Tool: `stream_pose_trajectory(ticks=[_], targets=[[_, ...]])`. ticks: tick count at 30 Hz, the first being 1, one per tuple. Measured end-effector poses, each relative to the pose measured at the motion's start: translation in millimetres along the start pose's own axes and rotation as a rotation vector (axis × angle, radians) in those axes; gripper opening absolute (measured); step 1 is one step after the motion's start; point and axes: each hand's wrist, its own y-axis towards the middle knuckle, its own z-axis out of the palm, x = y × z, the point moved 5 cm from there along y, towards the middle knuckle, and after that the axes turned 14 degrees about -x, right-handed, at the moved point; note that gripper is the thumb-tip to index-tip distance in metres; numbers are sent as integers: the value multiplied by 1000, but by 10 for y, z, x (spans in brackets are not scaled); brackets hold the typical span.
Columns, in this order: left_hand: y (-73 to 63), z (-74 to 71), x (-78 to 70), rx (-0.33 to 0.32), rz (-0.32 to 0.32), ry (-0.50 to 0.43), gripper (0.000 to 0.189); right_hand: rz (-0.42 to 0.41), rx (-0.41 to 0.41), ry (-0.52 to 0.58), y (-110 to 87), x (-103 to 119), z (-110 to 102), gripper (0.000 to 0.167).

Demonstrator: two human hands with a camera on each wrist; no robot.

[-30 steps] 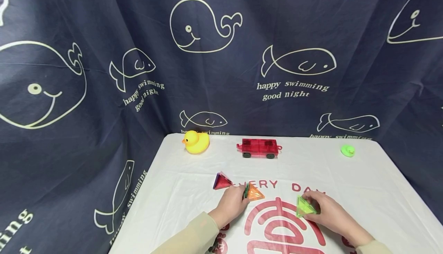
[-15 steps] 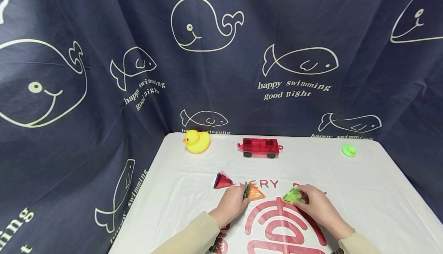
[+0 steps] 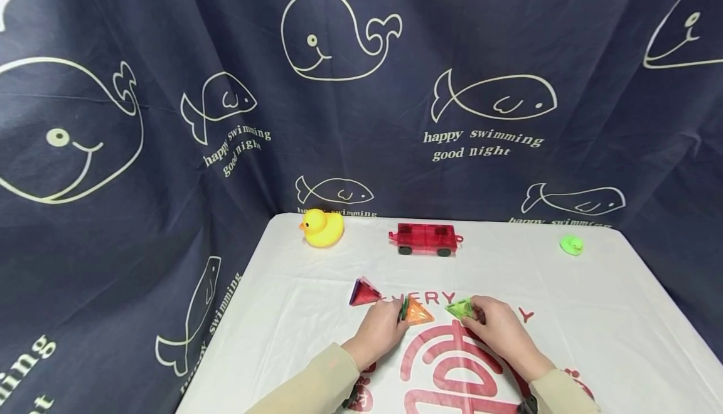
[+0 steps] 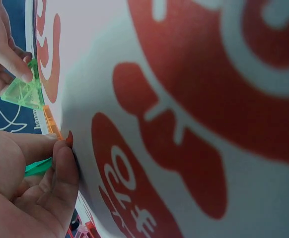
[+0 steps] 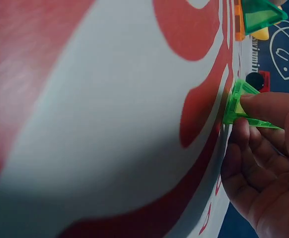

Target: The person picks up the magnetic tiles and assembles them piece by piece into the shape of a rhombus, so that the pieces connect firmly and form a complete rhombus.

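My left hand (image 3: 381, 329) pinches a joined pair of triangular magnetic tiles: an orange tile (image 3: 418, 312) and a dark green tile (image 5: 263, 16) that stands up beside it. In the left wrist view, thumb and fingertips meet at the orange tile's edge. My right hand (image 3: 499, 323) holds light green triangular magnetic tiles (image 5: 239, 106) between thumb and fingers, a short gap to the right of the orange tile in the head view. Just beyond my left hand sits a red triangular tile (image 3: 364, 293) with a purple one along its left side.
A red toy car base (image 3: 425, 238) with black wheels stands at the back of the white table (image 3: 508, 263). The yellow duck (image 3: 323, 228) is at the back left, the small green duck (image 3: 572, 244) at the back right. A dark blue curtain (image 3: 361, 119) hangs behind.
My right hand has carried the light green tiles left and slightly away from me, towards the orange tile. The left hand has stayed in place on its tiles.
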Motion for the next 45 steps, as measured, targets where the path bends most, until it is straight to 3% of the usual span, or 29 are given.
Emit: stream_pose_trajectory(ticks=[7,14,23,40,45], targets=[[3,5,-8,4,3,4,24,-12,2,-19,31,72,74,31],[8,-2,-19,-1,17,0,23,-25,-1,-23,86,145,151,7],[11,-21,-19,2,16,5,22,-84,-41,-34,140,252,231,8],[-2,-23,-18,8,25,7,23,-151,-63,-18,177,530,477,30],[10,-40,-25,4,29,5,18,-157,-50,-45,183,588,506,23]])
